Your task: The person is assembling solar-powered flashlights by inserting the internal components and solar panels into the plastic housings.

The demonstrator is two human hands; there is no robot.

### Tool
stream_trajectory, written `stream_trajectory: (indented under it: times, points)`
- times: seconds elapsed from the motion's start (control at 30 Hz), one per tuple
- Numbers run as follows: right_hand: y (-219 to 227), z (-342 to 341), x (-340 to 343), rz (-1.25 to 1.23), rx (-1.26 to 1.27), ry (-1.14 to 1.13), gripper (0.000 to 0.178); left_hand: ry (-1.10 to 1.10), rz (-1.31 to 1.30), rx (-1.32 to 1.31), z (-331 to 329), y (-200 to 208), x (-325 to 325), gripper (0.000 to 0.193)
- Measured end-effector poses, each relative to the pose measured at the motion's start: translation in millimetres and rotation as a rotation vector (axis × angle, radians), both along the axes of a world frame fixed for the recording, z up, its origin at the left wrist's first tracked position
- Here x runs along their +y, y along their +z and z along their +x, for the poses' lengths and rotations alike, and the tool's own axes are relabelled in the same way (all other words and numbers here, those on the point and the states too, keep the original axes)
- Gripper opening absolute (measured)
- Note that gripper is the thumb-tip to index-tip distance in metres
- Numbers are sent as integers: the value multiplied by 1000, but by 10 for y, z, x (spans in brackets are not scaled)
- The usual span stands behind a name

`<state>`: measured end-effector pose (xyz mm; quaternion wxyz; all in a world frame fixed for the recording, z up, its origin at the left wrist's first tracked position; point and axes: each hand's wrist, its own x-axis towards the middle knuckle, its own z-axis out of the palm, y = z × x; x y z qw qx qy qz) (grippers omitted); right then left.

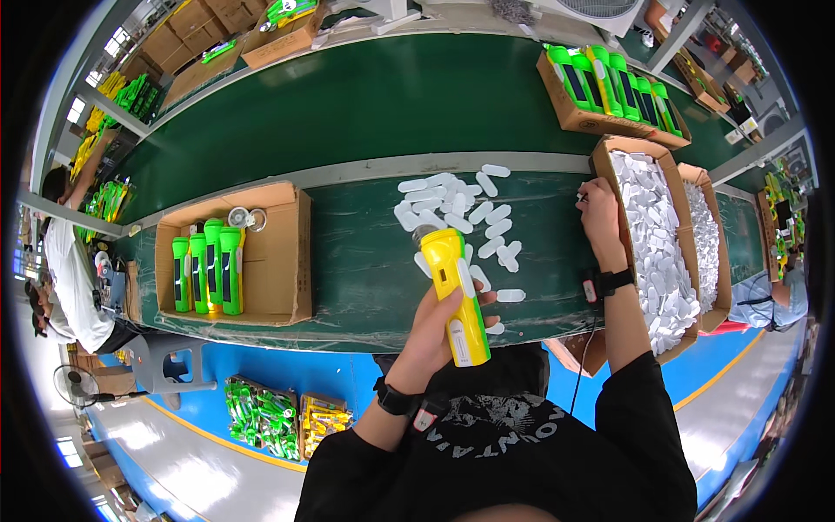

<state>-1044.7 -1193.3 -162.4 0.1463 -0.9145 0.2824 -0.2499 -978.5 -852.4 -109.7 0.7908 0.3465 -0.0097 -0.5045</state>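
The white pile (430, 196) of small rounded pieces lies on the green bench (365, 261), with stray pieces to its right and nearer the person. Beyond the pile, a pale rail (365, 170) runs along the back; on the near side, well apart from it, runs the bench's front edge (339, 345). Left of the pile there is bare bench surface as far as the wall of an open carton (300, 252), in which green flashlights (212, 261) stand. To the pile's right, past the strays, another bare stretch reaches to a box of white pieces (633, 146), which bounds that side.

The yellow flashlight (463, 283) is on the near side of the pile, tilted, its head toward the pile and its tail toward the person. The left hand (426, 335) holds it, thumb across the body and fingers wrapped around the far side, so the grip is narrowed to the barrel.

The right hand (600, 217) is well to the right of the pile, close by the box's left wall. Its fingers are curled inward; something small and dark shows at the fingertips, too small to identify.
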Motion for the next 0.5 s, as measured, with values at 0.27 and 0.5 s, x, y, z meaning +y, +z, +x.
stream_trajectory:
  times: [0.27,0.5]
  points:
    - [54,-85,290,-193,108,-135,17,-50,-35,12,-22,65,-18,48]
    - [-24,-134,329,-30,91,-184,14,-18,51,-44,-97,28,-62,46]
